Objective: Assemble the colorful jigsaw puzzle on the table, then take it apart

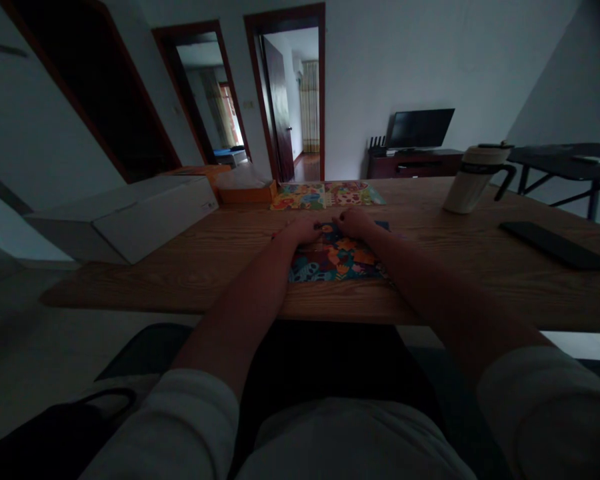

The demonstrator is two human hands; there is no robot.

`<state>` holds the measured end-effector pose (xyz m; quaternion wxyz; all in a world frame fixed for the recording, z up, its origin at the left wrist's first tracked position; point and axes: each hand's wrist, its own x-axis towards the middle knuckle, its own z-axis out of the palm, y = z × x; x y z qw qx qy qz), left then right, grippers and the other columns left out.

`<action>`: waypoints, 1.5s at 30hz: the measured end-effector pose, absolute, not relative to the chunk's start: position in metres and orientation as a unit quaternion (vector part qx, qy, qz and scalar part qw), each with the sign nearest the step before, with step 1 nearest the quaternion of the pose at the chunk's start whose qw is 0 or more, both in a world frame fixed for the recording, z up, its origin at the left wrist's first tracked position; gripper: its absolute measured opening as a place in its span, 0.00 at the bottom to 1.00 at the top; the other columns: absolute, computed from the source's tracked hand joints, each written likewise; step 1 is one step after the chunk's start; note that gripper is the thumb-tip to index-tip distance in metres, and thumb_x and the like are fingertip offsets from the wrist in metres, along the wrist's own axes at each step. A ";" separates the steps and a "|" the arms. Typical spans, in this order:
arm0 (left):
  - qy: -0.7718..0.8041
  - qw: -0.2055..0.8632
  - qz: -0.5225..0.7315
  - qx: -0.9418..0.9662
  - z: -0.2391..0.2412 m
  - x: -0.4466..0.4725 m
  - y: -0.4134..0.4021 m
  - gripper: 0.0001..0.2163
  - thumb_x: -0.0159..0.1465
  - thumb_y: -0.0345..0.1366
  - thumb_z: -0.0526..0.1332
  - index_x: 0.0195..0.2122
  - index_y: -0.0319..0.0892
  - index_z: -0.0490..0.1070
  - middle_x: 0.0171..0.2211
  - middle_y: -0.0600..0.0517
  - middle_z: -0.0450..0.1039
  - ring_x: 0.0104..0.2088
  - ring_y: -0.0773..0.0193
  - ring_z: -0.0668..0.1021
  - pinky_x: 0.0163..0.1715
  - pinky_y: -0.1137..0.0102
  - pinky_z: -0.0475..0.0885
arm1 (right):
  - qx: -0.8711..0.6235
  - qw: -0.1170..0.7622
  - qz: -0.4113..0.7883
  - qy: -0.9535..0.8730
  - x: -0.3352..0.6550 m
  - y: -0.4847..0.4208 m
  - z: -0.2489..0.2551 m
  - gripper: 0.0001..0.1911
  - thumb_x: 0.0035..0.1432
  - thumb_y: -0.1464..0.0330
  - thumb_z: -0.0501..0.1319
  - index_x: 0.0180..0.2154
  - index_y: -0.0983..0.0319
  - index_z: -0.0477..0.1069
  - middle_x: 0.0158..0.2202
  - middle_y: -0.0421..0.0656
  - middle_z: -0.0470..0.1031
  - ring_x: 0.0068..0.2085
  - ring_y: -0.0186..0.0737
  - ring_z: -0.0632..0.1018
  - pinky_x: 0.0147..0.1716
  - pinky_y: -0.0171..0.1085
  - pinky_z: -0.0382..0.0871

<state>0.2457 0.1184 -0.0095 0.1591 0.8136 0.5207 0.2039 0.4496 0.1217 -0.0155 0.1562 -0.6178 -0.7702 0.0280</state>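
A colourful jigsaw puzzle (336,259) lies on the wooden table (215,267) close to its near edge. My left hand (303,229) rests on the puzzle's far left corner, fingers curled down onto it. At the far edge my right hand (354,221) lies beside the left one, fingers bent and pressing on the pieces. The room is dim and I cannot make out whether either hand pinches a piece. A second colourful printed sheet (326,195) lies farther back on the table.
A white lidded cup with a dark handle (475,177) stands at the right. A dark phone (556,245) lies flat near the right edge. A white box (130,217) and an orange box (243,188) sit at the left. Beyond are doorways and a TV (419,128).
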 end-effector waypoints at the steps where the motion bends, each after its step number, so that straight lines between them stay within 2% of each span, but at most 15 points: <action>1: 0.528 0.145 0.179 0.817 -0.009 0.247 0.118 0.10 0.61 0.45 0.69 0.41 0.49 0.83 0.46 0.46 0.82 0.56 0.45 0.76 0.61 0.56 0.66 | -0.620 0.164 0.028 -0.767 0.450 0.121 -0.017 0.29 0.73 0.52 0.51 0.46 0.68 0.82 0.52 0.63 0.79 0.56 0.59 0.78 0.58 0.48 0.66; 5: 0.542 0.123 0.129 0.822 -0.005 0.253 0.114 0.12 0.63 0.45 0.67 0.43 0.47 0.83 0.50 0.43 0.80 0.55 0.42 0.77 0.61 0.51 0.66 | -0.627 0.181 0.028 -0.757 0.452 0.120 -0.018 0.30 0.73 0.52 0.51 0.46 0.68 0.82 0.51 0.62 0.79 0.55 0.56 0.78 0.57 0.44 0.67; 9: 0.531 0.125 0.116 0.830 -0.005 0.255 0.113 0.12 0.65 0.43 0.65 0.46 0.46 0.82 0.53 0.43 0.79 0.55 0.44 0.77 0.61 0.55 0.66 | -0.626 0.189 0.031 -0.756 0.453 0.118 -0.015 0.28 0.73 0.54 0.50 0.45 0.68 0.82 0.47 0.59 0.81 0.54 0.54 0.78 0.55 0.43 0.68; 12: 0.525 0.125 0.110 0.835 -0.005 0.256 0.114 0.16 0.68 0.47 0.62 0.51 0.47 0.81 0.55 0.42 0.78 0.56 0.44 0.77 0.60 0.55 0.66 | -0.623 0.204 0.057 -0.753 0.453 0.116 -0.013 0.26 0.73 0.54 0.52 0.44 0.66 0.81 0.45 0.58 0.82 0.51 0.55 0.80 0.53 0.44 0.69; 18: 0.505 0.143 0.148 0.838 -0.005 0.255 0.114 0.18 0.68 0.52 0.61 0.46 0.45 0.83 0.50 0.42 0.81 0.52 0.46 0.79 0.57 0.58 0.69 | -0.637 0.218 0.055 -0.738 0.455 0.110 -0.006 0.23 0.71 0.54 0.54 0.43 0.63 0.81 0.44 0.58 0.82 0.48 0.56 0.81 0.48 0.45 0.71; 25: 0.497 0.130 0.124 0.849 -0.005 0.254 0.111 0.19 0.69 0.53 0.58 0.47 0.46 0.82 0.48 0.44 0.82 0.48 0.49 0.81 0.53 0.61 0.71 | -0.622 0.192 0.025 -0.758 0.463 0.109 -0.005 0.20 0.68 0.54 0.59 0.43 0.62 0.81 0.46 0.57 0.81 0.49 0.56 0.80 0.49 0.45 0.71; 29: 0.502 0.120 0.119 0.848 -0.003 0.255 0.109 0.21 0.68 0.54 0.59 0.47 0.45 0.82 0.48 0.43 0.82 0.48 0.48 0.81 0.52 0.61 0.71 | -0.604 0.216 0.043 -0.766 0.463 0.112 -0.006 0.17 0.67 0.56 0.62 0.40 0.62 0.82 0.45 0.55 0.81 0.50 0.54 0.80 0.49 0.42 0.70; 34: 0.515 0.123 0.131 0.838 -0.002 0.255 0.108 0.19 0.66 0.52 0.63 0.49 0.46 0.82 0.49 0.42 0.81 0.49 0.46 0.80 0.54 0.59 0.71 | -0.610 0.236 0.053 -0.755 0.469 0.112 0.005 0.16 0.68 0.59 0.61 0.35 0.62 0.81 0.38 0.54 0.82 0.44 0.51 0.81 0.44 0.41 0.71; 37: 0.505 0.149 0.157 0.835 -0.003 0.254 0.108 0.17 0.63 0.49 0.68 0.50 0.49 0.82 0.52 0.45 0.81 0.52 0.47 0.80 0.56 0.60 0.70 | -0.628 0.249 0.057 -0.735 0.481 0.112 0.009 0.14 0.67 0.61 0.62 0.32 0.61 0.80 0.34 0.52 0.81 0.42 0.51 0.81 0.43 0.42 0.71; 40: 0.467 0.165 0.156 0.855 -0.003 0.254 0.107 0.20 0.61 0.48 0.69 0.54 0.52 0.79 0.56 0.48 0.78 0.57 0.50 0.77 0.60 0.62 0.67 | -0.641 0.259 0.072 -0.719 0.494 0.114 0.006 0.11 0.64 0.63 0.66 0.31 0.61 0.79 0.35 0.53 0.81 0.43 0.53 0.81 0.43 0.43 0.72; 43: 0.451 0.158 0.124 0.870 -0.004 0.255 0.106 0.26 0.60 0.51 0.70 0.59 0.50 0.76 0.59 0.46 0.76 0.59 0.49 0.76 0.60 0.62 0.67 | -0.645 0.261 0.074 -0.714 0.503 0.117 0.003 0.08 0.61 0.64 0.69 0.36 0.63 0.81 0.40 0.55 0.82 0.47 0.55 0.81 0.46 0.44 0.72; 45: 0.455 0.158 0.120 0.868 -0.004 0.255 0.106 0.30 0.59 0.53 0.70 0.61 0.48 0.74 0.59 0.44 0.76 0.58 0.47 0.77 0.59 0.61 0.68 | -0.639 0.270 0.057 -0.718 0.503 0.117 0.006 0.10 0.59 0.66 0.69 0.42 0.64 0.82 0.44 0.55 0.81 0.49 0.56 0.80 0.49 0.46 0.72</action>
